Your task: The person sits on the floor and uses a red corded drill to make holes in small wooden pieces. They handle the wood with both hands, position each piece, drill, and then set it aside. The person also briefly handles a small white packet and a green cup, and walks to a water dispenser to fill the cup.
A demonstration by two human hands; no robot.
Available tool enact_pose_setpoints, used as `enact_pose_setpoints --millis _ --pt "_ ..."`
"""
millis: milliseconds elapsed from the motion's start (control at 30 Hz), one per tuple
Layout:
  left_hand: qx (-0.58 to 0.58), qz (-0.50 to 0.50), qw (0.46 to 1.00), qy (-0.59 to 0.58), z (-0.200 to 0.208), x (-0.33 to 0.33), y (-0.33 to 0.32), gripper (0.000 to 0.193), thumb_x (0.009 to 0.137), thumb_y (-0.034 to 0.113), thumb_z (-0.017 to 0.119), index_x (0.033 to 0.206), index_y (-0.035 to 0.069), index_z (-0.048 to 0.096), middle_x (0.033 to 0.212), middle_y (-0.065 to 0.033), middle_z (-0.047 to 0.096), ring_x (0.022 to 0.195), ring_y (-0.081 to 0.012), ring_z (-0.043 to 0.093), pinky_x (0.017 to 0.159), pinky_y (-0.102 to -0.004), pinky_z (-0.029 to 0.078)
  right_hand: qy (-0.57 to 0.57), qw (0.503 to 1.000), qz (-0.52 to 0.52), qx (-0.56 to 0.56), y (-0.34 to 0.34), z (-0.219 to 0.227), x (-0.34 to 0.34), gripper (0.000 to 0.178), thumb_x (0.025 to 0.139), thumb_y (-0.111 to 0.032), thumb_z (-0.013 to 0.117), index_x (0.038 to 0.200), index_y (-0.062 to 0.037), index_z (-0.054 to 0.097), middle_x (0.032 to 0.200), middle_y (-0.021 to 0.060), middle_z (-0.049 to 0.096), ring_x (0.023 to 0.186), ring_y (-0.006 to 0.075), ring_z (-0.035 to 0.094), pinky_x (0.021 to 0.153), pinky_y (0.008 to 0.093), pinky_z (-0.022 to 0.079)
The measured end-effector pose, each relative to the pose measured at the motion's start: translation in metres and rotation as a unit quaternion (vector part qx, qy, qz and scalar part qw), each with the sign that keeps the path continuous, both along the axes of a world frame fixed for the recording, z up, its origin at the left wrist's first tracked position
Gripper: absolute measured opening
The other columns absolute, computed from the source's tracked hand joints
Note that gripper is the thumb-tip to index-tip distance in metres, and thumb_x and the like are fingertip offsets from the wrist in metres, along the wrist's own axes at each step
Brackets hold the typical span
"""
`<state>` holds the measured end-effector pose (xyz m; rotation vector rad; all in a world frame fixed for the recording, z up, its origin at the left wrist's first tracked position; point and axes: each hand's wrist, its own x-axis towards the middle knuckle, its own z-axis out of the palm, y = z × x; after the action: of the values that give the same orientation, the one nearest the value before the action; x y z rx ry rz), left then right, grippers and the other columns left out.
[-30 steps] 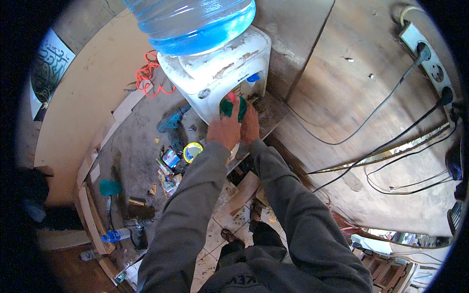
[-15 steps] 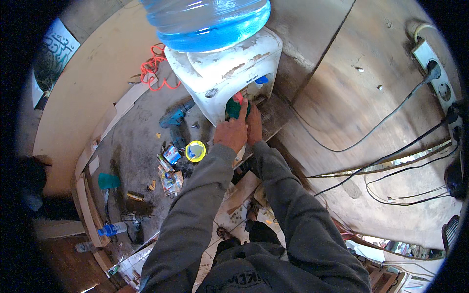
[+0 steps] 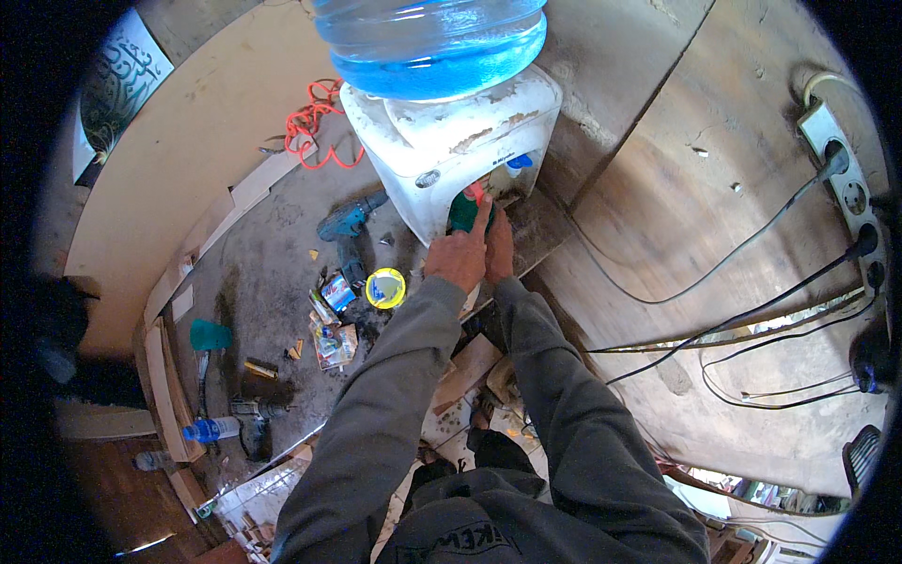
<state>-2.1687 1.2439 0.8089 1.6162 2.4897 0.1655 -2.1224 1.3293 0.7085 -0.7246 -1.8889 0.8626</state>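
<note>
A white water dispenser [image 3: 395, 141] with worn, chipped paint carries a large clear blue water bottle [image 3: 442, 56] on top. In its front recess are a red tap [image 3: 475, 192] and a blue tap [image 3: 519, 163]. Below the red tap is a dark green cup [image 3: 461, 213], its lower part hidden behind my hands. My left hand [image 3: 458, 258] has its index finger stretched up against the red tap. Close beside it, my right hand [image 3: 501, 249] is closed around the cup's right side; its fingers are partly hidden.
Left of the dispenser lie a teal cordless drill [image 3: 346, 221], a yellow-rimmed tub [image 3: 385, 289], a blue can [image 3: 337, 292] and a coiled orange hose [image 3: 310, 122]. A water bottle [image 3: 214, 430] lies farther left. On the right, cables run from a power strip [image 3: 841, 169].
The whole view has shifted slightly, so the dispenser and my hands appear a little farther right. My index finger stays at the red tap and the cup stays beneath it.
</note>
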Motion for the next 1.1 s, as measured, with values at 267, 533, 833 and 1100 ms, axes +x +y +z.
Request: enact_pose_setpoints --millis 267,533,833,1100 --pt "0.014 0.0 1.0 -0.021 0.004 0.003 -0.001 0.082 0.087 0.028 0.056 0.146 0.02 0.0 0.079 -0.0235 0.065 0.067 -0.0377 0.065 0.06 -0.0504 0.051 0.021 1.0 0.007 0.011 0.003 -0.01 0.001 0.047 0.079 -0.024 0.06 0.119 -0.0024 0.049 0.104 0.0215 0.057 0.095 0.0406 0.055 0.078 0.046 0.045" --pt "0.101 -0.001 0.991 -0.093 0.028 0.005 -0.015 0.077 0.088 0.027 0.054 0.147 0.016 0.006 0.075 -0.0204 0.065 0.065 -0.0337 0.064 0.061 -0.0457 0.05 0.025 0.996 0.067 -0.054 0.007 -0.006 0.004 0.059 0.071 -0.029 0.07 0.12 -0.0029 0.048 0.107 0.0199 0.056 0.098 0.0388 0.053 0.081 0.0454 0.044" --pt "0.153 0.18 0.875 -0.423 -0.086 0.045 -0.29 0.039 0.09 0.018 0.054 0.126 0.004 0.052 0.092 -0.0058 0.056 0.076 -0.0124 0.05 0.07 -0.0268 0.042 -0.063 0.997 -0.024 -0.047 -0.04 0.013 0.048 0.073 0.07 -0.026 0.077 0.128 -0.0021 0.039 0.122 0.0189 0.048 0.114 0.0348 0.048 0.094 0.0439 0.039" --pt "0.171 0.31 0.815 -0.459 -0.185 0.048 -0.534 0.03 0.091 0.023 0.053 0.112 0.002 0.059 0.089 -0.0035 0.058 0.074 -0.0098 0.048 0.064 -0.0262 0.042 -0.007 0.991 0.05 -0.123 -0.236 0.045 0.159 0.079 0.068 -0.024 0.079 0.131 -0.0024 0.037 0.125 0.019 0.047 0.116 0.0324 0.047 0.096 0.0409 0.039"
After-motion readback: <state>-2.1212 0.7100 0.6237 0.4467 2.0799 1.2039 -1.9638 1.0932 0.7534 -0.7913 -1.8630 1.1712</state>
